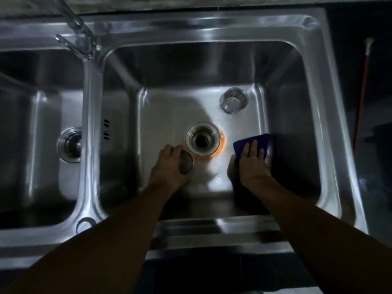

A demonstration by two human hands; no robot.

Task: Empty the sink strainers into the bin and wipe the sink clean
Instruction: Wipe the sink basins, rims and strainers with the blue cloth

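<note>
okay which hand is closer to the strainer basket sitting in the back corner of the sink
Right. The right hand, pressing the blue cloth, lies near-side of the strainer basket. The left hand is farther, across the drain.

Double sink (331, 102): right basin under both hands, left basin (38, 128) beyond the divider. Tap (80, 37) at the back, over the divider. Open drain (201, 138) mid-floor of the right basin; strainer basket (233, 100) behind it to the right, lying on the floor. Left hand (169, 164) just left of the drain, holding a strainer lid (186, 161). Right hand (252, 160) right of the drain, flat on a cloth (244, 145). Stick (362, 92) right of the sink.
</note>
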